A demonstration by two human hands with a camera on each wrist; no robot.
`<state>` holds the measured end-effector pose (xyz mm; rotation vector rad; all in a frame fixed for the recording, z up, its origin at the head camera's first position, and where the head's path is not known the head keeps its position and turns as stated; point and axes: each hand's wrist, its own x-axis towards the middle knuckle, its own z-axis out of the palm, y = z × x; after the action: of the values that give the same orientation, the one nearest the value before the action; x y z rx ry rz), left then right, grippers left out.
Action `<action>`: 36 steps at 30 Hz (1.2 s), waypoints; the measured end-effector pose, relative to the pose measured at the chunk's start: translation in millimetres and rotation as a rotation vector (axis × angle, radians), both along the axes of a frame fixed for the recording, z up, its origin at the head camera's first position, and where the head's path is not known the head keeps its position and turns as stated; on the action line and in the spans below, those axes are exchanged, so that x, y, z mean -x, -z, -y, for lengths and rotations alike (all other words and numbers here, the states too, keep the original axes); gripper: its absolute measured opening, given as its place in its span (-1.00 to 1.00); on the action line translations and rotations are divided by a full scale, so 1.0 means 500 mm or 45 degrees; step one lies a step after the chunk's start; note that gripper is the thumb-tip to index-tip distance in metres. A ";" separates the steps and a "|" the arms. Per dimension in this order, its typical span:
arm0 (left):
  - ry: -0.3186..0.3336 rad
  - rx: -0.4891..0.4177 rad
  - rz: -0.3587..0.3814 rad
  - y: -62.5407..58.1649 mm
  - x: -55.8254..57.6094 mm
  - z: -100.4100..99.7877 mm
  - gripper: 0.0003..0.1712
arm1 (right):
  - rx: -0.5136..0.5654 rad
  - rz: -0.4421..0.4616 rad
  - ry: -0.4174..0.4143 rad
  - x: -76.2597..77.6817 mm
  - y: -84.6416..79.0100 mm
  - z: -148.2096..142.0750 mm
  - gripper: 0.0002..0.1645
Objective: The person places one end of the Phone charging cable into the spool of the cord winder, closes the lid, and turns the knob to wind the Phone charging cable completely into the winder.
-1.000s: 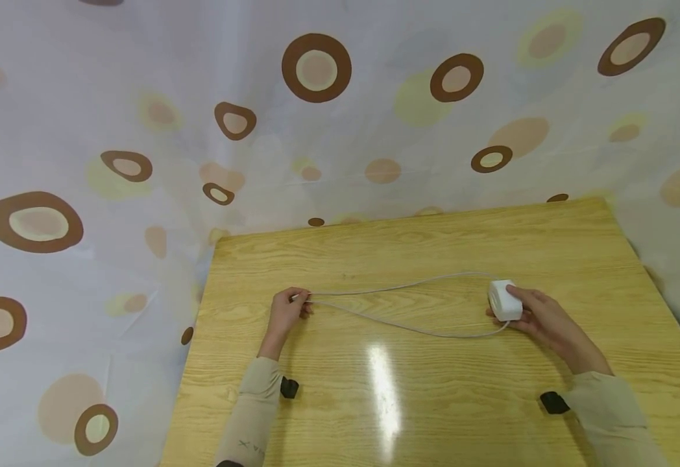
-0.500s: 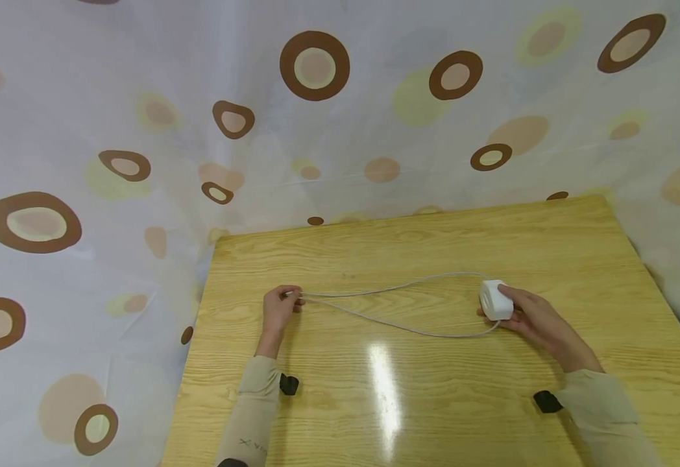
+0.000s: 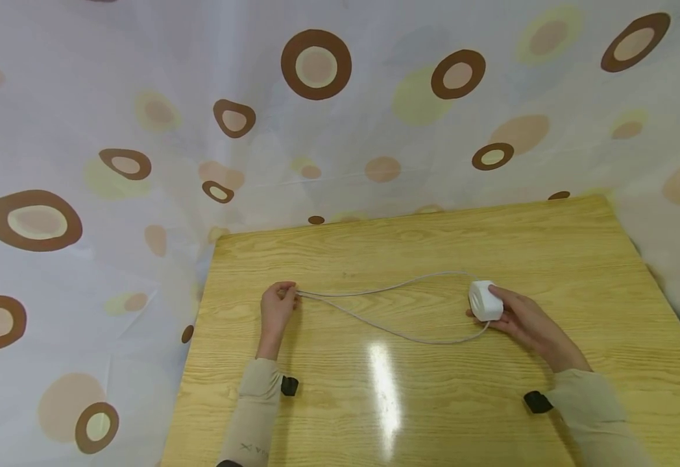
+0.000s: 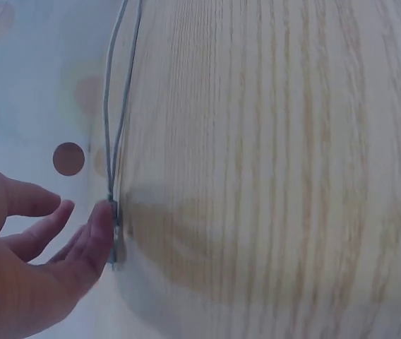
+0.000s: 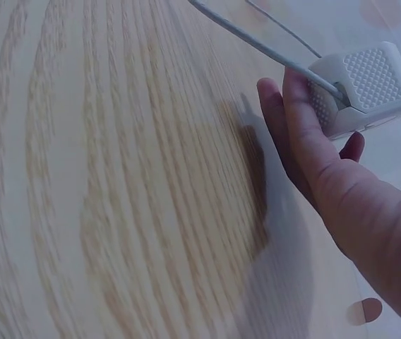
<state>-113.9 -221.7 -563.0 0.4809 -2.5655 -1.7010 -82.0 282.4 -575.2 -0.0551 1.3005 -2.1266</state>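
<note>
My right hand [image 3: 529, 327] grips a white, rounded box-shaped device [image 3: 486, 300]. A ring-like face shows on its left in the head view; dimpled sides of the device [image 5: 377, 78] show in the right wrist view, where a cord leaves a notch. The pale grey cord [image 3: 412, 338] runs leftward as two strands that meet at my left hand [image 3: 276, 311]. In the left wrist view, the fingers of my left hand [image 4: 38, 261] are apart, and the thumb tip is right at the cord ends [image 4: 114, 212], partly covering them.
A wood-grain table [image 3: 410, 246] lies under both hands, with a glare streak near its middle. A whitish sheet with brown and peach spots [image 3: 316, 130] stands behind and beside it. Black wrist mounts [image 3: 537, 402] stick out from beige sleeves [image 3: 591, 399].
The right hand has moved left with the white device, so the cord bows more toward the front. The left hand has shifted slightly left and back, its fingertips now at the cord ends.
</note>
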 end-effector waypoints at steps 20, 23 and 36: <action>0.517 0.385 -0.332 -0.004 -0.003 -0.179 -0.76 | 0.045 0.013 0.013 -0.002 0.005 0.030 -0.45; 0.589 0.418 -0.351 0.004 -0.009 -0.216 -0.79 | 0.056 0.040 0.021 -0.004 0.009 0.041 -0.42; 0.843 0.551 -0.253 0.025 -0.063 -0.336 -0.78 | -0.053 0.027 -0.038 -0.007 0.014 0.081 -0.34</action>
<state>-82.6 -53.9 -575.4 -0.5812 -2.9872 -1.1275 -78.4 241.7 -582.1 -0.0339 1.3235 -2.0689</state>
